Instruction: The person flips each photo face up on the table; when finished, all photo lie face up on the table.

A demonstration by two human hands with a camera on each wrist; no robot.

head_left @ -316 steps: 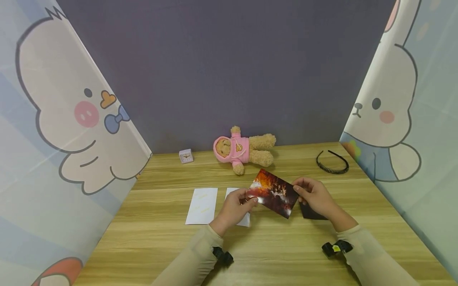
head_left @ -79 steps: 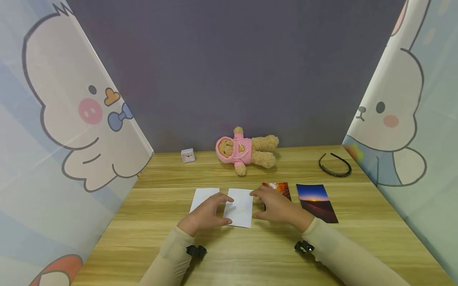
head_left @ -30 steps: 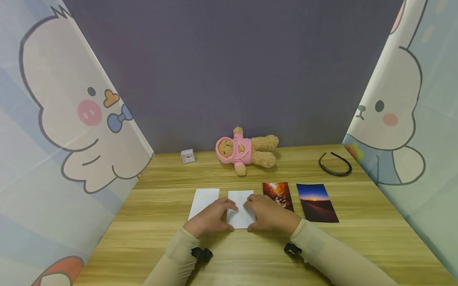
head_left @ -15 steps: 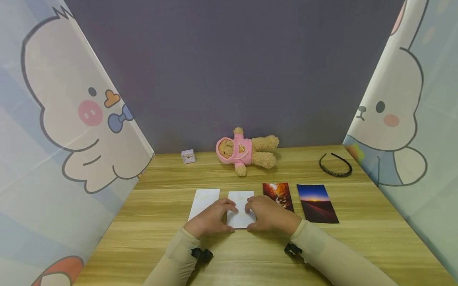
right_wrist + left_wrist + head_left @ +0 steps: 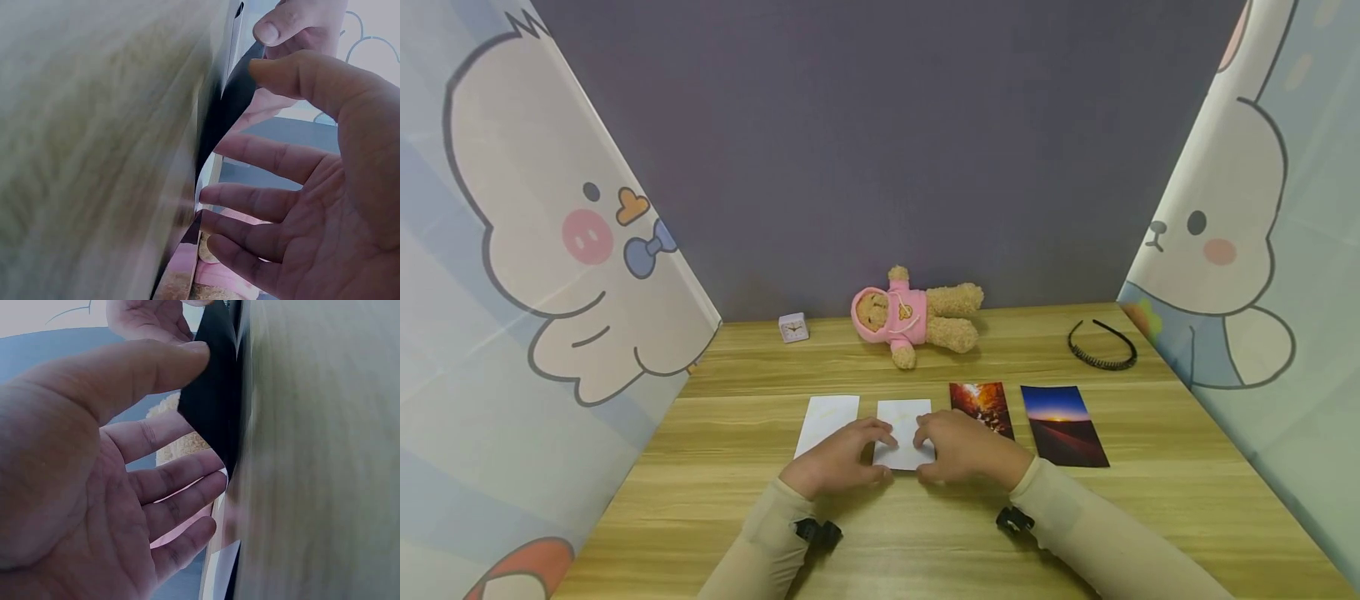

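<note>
A photo print lies white back up in the head view, the middle white sheet (image 5: 904,411) on the wooden table. Both hands are at its near end. My left hand (image 5: 842,457) pinches the near left corner, thumb under the edge and fingers over the white side. The near right corner is pinched the same way by my right hand (image 5: 966,446). Both wrist views show the print's dark underside (image 5: 212,394) tilted up off the table at the thumbs. Left of it lies another white-backed print (image 5: 827,419), partly behind the left hand.
Right of the hands lie an autumn-forest photo (image 5: 981,404), partly covered by the right hand, and a sunset photo (image 5: 1063,425), both picture up. Along the back are a small clock (image 5: 793,328), a teddy bear (image 5: 910,317) in a pink hoodie and a black headband (image 5: 1105,362).
Earlier both hands held the autumn photo in the air; it now lies on the table. The hands moved to the middle white-backed print, whose near edge has just risen slightly.
</note>
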